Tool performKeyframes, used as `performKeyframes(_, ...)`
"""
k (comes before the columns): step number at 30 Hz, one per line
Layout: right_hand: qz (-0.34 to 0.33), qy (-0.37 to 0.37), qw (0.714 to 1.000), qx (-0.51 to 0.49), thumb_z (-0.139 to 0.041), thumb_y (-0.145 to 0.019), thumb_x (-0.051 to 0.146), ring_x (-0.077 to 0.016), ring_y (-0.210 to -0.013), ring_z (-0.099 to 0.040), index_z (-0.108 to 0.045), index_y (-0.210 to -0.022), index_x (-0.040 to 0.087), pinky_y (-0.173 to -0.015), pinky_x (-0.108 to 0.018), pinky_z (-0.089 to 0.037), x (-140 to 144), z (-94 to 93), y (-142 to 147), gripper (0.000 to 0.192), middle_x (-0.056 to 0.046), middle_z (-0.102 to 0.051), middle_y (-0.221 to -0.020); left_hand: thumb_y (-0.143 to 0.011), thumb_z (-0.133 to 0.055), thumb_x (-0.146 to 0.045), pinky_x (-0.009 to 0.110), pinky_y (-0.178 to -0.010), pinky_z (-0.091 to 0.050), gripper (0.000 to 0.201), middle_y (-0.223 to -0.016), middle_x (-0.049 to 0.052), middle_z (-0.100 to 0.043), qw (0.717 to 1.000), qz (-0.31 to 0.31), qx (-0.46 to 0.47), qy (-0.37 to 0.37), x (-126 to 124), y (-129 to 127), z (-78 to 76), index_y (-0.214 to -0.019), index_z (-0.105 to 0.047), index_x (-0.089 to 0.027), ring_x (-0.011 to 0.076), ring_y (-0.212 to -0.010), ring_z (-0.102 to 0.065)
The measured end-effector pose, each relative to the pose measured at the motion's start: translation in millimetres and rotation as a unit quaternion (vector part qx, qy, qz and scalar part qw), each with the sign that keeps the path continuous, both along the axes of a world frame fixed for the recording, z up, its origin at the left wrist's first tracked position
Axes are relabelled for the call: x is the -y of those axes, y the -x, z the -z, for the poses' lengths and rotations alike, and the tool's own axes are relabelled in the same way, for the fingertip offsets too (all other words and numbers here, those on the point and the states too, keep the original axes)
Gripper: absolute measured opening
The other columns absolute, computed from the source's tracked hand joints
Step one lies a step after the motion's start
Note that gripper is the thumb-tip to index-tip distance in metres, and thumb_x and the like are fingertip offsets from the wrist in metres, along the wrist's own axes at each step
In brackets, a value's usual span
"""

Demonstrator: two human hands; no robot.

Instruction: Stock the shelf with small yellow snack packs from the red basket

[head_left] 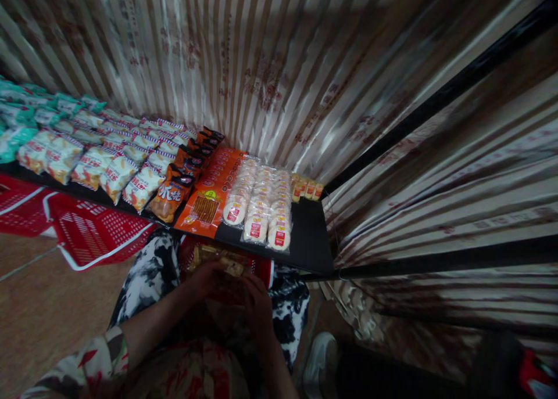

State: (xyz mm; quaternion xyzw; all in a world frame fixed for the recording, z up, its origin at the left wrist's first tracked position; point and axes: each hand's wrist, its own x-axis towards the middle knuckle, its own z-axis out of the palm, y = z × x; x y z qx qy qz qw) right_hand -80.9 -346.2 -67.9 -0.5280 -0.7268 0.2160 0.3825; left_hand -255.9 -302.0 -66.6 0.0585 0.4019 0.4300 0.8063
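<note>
Low in the head view, in dim light, my left hand [208, 278] and my right hand [257, 297] come together over a red basket [271, 274] between my knees. A small yellowish snack packet [232, 266] sits between them, with the fingers of both hands closed at its sides. More yellowish packets [198, 255] lie in the basket behind my left hand. Just above the hands, clear-wrapped round white crackers [256, 227] stand in rows on a black shelf [309, 242]. Similar small yellowish packs [310, 189] form a short row behind the crackers.
Left of the crackers are a flat orange snack bag [204, 204], brown-orange bags [170, 193], several white bags [115, 172] and green bags [17, 114]. Red baskets [100, 227] stand below. A striped curtain [270, 68] and black poles [418, 108] enclose the shelf. A shoe [320, 358] is lower right.
</note>
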Motion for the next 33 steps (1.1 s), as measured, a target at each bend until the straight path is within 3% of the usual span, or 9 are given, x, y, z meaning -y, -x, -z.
performKeyframes(6, 0.014, -0.011, 0.999, -0.039, -0.046, -0.086, 0.017, -0.0172, -0.101, -0.061, -0.067, -0.099, 0.021, -0.088, -0.032, -0.05, -6.4, -22.6, -7.3, 0.025, -0.008, -0.065, -0.106, -0.059, -0.06, -0.009, 0.028, -0.067, -0.049, 0.053, -0.086, 0.003, -0.067, 0.999, -0.009, -0.023, -0.03, 8.2, -6.4, -29.7, -0.11, -0.049, -0.018, 0.0174, -0.073, -0.065)
performKeyframes(14, 0.035, 0.006, 0.996, -0.085, -0.05, -0.084, 0.021, -0.0169, -0.093, -0.063, -0.068, -0.087, 0.021, -0.084, -0.031, -0.051, -22.3, -48.9, -19.4, 0.018, -0.008, -0.067, -0.099, -0.058, -0.069, -0.011, 0.024, -0.071, -0.049, 0.038, -0.093, 0.004, -0.068, 0.997, 0.003, 0.012, -0.076, 14.2, -14.9, -46.3, -0.094, -0.058, -0.017, 0.0163, -0.082, -0.064)
performKeyframes(20, 0.068, 0.014, 0.992, -0.109, -0.053, -0.082, 0.026, -0.018, -0.093, -0.062, -0.066, -0.082, 0.02, -0.083, -0.033, -0.05, -31.4, -54.3, -27.9, 0.014, -0.008, -0.066, -0.097, -0.053, -0.066, -0.009, 0.027, -0.081, -0.046, 0.044, -0.1, 0.005, -0.067, 0.994, 0.01, 0.02, -0.111, 15.1, -19.8, -60.7, -0.097, -0.062, -0.017, 0.0194, -0.094, -0.061)
performKeyframes(27, 0.085, 0.035, 0.989, -0.114, -0.055, -0.082, 0.028, -0.0177, -0.093, -0.06, -0.062, -0.083, 0.02, -0.083, -0.031, -0.048, -37.9, -55.6, -33.7, 0.011, -0.008, -0.063, -0.096, -0.056, -0.068, -0.015, 0.033, -0.088, -0.045, 0.056, -0.112, 0.007, -0.064, 0.978, 0.025, -0.139, -0.156, 13.2, -25.6, -64.9, -0.111, -0.058, -0.018, 0.0254, -0.106, -0.057)
performKeyframes(33, 0.116, 0.087, 0.979, -0.141, -0.057, -0.082, 0.035, -0.0159, -0.079, -0.061, -0.059, -0.089, 0.019, -0.073, -0.028, -0.05, -38.5, -59.8, -40.1, 0.018, -0.005, -0.064, -0.085, -0.059, -0.073, -0.028, 0.032, -0.078, -0.048, 0.047, -0.089, 0.007, -0.07, 0.954, 0.046, -0.235, -0.179, 4.6, -34.0, -65.7, -0.103, -0.062, -0.015, 0.0242, -0.087, -0.064)
